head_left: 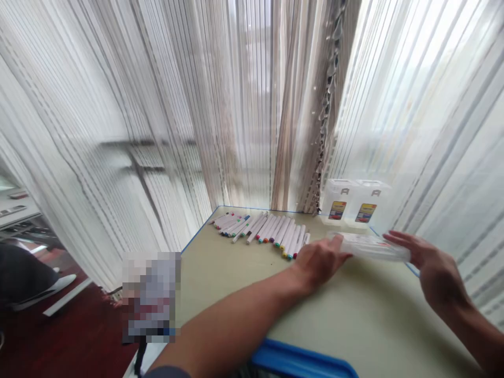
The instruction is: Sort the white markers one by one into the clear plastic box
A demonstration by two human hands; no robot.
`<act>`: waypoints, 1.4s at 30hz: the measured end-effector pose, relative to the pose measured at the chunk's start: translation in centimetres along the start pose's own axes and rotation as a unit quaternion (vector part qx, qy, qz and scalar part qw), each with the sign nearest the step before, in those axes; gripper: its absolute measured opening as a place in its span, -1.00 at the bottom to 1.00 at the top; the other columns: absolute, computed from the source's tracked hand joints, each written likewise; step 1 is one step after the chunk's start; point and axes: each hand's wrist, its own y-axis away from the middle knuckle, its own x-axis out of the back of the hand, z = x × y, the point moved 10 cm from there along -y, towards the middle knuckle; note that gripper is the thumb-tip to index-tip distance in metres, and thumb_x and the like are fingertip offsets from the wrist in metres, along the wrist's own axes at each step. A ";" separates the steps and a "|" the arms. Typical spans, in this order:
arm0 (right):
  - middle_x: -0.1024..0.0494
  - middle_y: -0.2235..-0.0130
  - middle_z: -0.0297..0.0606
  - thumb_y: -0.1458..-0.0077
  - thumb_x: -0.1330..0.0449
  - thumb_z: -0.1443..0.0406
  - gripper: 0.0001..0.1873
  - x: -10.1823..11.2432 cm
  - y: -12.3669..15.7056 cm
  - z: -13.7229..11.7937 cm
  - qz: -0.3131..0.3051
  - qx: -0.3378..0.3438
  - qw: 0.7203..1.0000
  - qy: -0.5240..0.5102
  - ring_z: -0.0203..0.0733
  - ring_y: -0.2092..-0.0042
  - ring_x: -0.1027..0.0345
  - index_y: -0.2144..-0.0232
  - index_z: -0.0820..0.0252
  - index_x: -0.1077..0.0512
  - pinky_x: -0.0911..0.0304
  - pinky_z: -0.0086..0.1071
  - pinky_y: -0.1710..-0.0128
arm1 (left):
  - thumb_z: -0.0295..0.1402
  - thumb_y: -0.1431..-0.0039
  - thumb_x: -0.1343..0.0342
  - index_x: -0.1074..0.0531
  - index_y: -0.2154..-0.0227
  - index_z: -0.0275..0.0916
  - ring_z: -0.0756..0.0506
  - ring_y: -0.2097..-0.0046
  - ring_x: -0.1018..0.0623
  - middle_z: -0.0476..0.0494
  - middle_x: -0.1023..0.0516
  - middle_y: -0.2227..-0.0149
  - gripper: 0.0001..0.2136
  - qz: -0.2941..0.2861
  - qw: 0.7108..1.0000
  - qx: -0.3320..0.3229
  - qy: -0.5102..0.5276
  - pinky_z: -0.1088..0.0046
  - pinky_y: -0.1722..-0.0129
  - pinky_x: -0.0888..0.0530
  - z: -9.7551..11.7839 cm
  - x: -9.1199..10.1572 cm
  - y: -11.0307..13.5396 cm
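Observation:
Between my two hands is a clear plastic case (372, 247), lying flat and held by its ends over the right side of the table. My left hand (321, 262) grips its left end, thumb and fingers closed on it. At the opposite end, my right hand (431, 262) has its fingers along the top and side. Just left of my left hand lies a row of white markers (271, 229) with coloured ends. Behind the case stand two upright clear plastic cases, a left one (335, 197) and a right one (370, 199), each with a yellow, blue and red label.
The pale table (228, 283) has a blue edge. A blue tray (303, 359) sits at the near edge. Striped sheer curtains (252, 105) hang right behind the table. On the left are a dark red floor (79, 336) and a person's leg (23, 273).

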 end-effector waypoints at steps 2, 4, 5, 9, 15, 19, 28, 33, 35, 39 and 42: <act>-0.60 -0.04 -0.07 -0.24 0.06 0.05 -0.54 -0.4 0.2 0.3 0.005 -0.053 0.988 -0.143 0.09 -0.12 -0.46 0.03 0.08 -0.49 -0.30 -0.05 -0.20 | 0.03 -0.38 0.19 -0.29 -0.11 -0.24 -0.25 0.10 -0.64 -0.29 -0.61 0.12 -0.51 0.007 1.000 0.020 -0.001 0.25 0.17 -0.57 -0.5 0.6 -0.3; -0.55 -0.10 -0.04 -0.21 -0.02 0.07 -0.54 -0.3 0.2 0.1 0.033 -0.058 0.980 -0.186 0.13 -0.15 -0.41 0.01 0.18 -0.48 -0.28 -0.04 -0.20 | 0.04 -0.39 0.26 -0.34 -0.03 -0.24 -0.23 0.11 -0.64 -0.27 -0.62 0.10 -0.51 0.010 0.999 0.039 0.002 0.29 0.19 -0.55 -1.0 1.4 -0.8; -0.54 -0.12 -0.04 -0.19 -0.04 0.07 -0.52 -0.4 0.1 -0.2 0.035 -0.052 0.981 -0.186 0.14 -0.15 -0.41 -0.01 0.21 -0.47 -0.27 -0.03 -0.20 | 0.04 -0.39 0.28 -0.35 -0.01 -0.24 -0.24 0.11 -0.64 -0.27 -0.62 0.10 -0.50 0.010 0.999 0.050 -0.002 0.30 0.20 -0.54 -1.2 1.8 -1.3; -0.54 -0.12 -0.01 -0.16 -0.12 0.08 -0.46 -1.2 -1.1 -1.4 -0.005 -0.024 0.990 -0.140 0.13 -0.16 -0.40 -0.09 0.25 -0.43 -0.25 -0.01 -0.19 | 0.02 -0.41 0.29 -0.37 0.03 -0.24 -0.26 0.10 -0.64 -0.30 -0.64 0.13 -0.51 0.004 0.996 0.082 -0.023 0.33 0.21 -0.50 -1.7 3.1 -4.4; -0.58 -0.06 0.04 -0.07 -0.19 0.28 -0.46 -1.6 -3.9 0.3 -0.025 -0.052 0.994 -0.088 0.06 -0.04 -0.52 -0.12 0.24 -0.38 -0.40 -0.09 -0.06 | -0.04 -0.43 0.30 -0.39 0.07 -0.24 -0.27 0.08 -0.64 -0.33 -0.64 0.13 -0.54 -0.015 0.994 0.096 -0.053 0.34 0.21 -0.47 -2.0 2.4 -8.9; -0.57 -0.06 0.07 -0.07 -0.17 0.33 -0.49 -2.5 -5.1 1.7 -0.034 -0.053 0.995 -0.081 0.01 -0.02 -0.54 -0.10 0.30 -0.37 -0.42 -0.13 -0.04 | -0.06 -0.43 0.31 -0.39 0.06 -0.24 -0.28 0.07 -0.64 -0.34 -0.63 0.09 -0.55 -0.014 0.992 0.103 -0.067 0.31 0.20 -0.47 -3.0 1.2 -10.1; -0.60 0.00 0.00 -0.05 -0.22 0.31 -0.52 -2.8 -5.8 2.7 -0.021 -0.033 0.998 -0.041 -0.02 0.02 -0.54 -0.06 0.26 -0.36 -0.43 -0.16 0.01 | -0.04 -0.40 0.22 -0.33 -0.05 -0.21 -0.28 0.06 -0.63 -0.32 -0.63 0.06 -0.58 -0.022 0.993 0.093 -0.063 0.29 0.17 -0.46 -3.6 0.0 -10.0; -0.58 -0.01 0.02 -0.06 -0.22 0.28 -0.51 -2.5 -5.6 2.8 -0.014 -0.037 0.999 -0.014 0.00 0.00 -0.51 -0.07 0.27 -0.34 -0.40 -0.14 -0.02 | 0.07 -0.29 0.05 -0.32 -0.08 -0.22 -0.27 0.10 -0.63 -0.30 -0.64 0.10 -0.49 -0.025 0.992 0.113 -0.053 0.32 0.22 -0.46 -4.0 0.3 -9.4; -0.58 -0.01 0.00 -0.09 -0.21 0.26 -0.55 -2.7 -5.5 2.7 -0.019 -0.037 0.999 -0.011 -0.01 0.01 -0.51 -0.04 0.25 -0.36 -0.39 -0.15 -0.01 | 0.05 -0.27 -0.01 -0.33 -0.07 -0.22 -0.26 0.10 -0.63 -0.29 -0.64 0.12 -0.51 -0.029 0.992 0.112 -0.049 0.33 0.21 -0.46 -4.1 0.4 -9.2; -0.60 0.01 -0.02 -0.10 -0.20 0.25 -0.60 -2.8 -5.4 2.6 -0.019 -0.037 0.999 -0.004 -0.03 0.05 -0.54 0.00 0.24 -0.39 -0.40 -0.17 0.02 | -0.09 -0.26 -0.09 -0.38 -0.02 -0.22 -0.22 0.13 -0.64 -0.20 -0.67 0.20 -0.62 -0.031 0.993 0.109 -0.015 0.36 0.20 -0.46 -4.4 0.1 -9.1; -0.61 0.04 -0.02 -0.09 -0.21 0.26 -0.61 -2.7 -5.5 2.9 -0.012 -0.042 0.999 -0.001 -0.02 0.08 -0.55 0.01 0.23 -0.42 -0.42 -0.16 0.04 | -0.17 -0.28 -0.09 -0.44 0.06 -0.22 -0.19 0.15 -0.64 -0.16 -0.68 0.23 -0.71 -0.033 0.993 0.113 0.019 0.37 0.16 -0.46 -4.9 -0.6 -9.2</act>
